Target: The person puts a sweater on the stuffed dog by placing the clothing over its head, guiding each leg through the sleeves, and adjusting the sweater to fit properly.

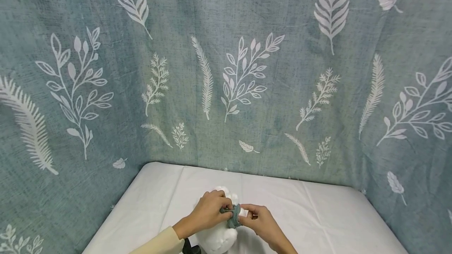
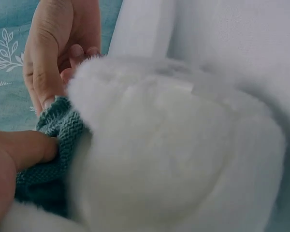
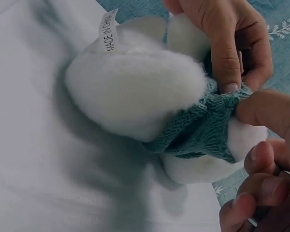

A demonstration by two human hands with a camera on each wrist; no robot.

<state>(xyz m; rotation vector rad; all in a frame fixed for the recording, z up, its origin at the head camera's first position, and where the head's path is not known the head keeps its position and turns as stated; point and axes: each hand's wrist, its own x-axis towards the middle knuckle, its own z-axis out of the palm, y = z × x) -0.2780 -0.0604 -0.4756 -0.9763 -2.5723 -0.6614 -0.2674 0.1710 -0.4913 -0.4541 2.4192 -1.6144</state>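
Note:
A white plush toy [image 1: 217, 241] lies on the white surface, with a teal knitted garment [image 1: 234, 218] around its middle. My left hand [image 1: 212, 211] pinches the knit from the left, its thumb pressing on the fabric. From the other side, my right hand [image 1: 260, 222] pinches the knit's edge between thumb and index finger, and its other fingers are curled in. The right wrist view shows a white round part of the toy poking out of the garment beside that thumb. A white label [image 3: 108, 31] printed "MADE IN CHINA" sticks out of the toy's body.
A white cloth-covered surface [image 1: 335, 214] lies under the toy. Blue-green curtains [image 1: 247, 136] with white leaf prints hang behind it and on both sides. A small black object [image 1: 191, 247] shows beneath the left forearm at the bottom edge.

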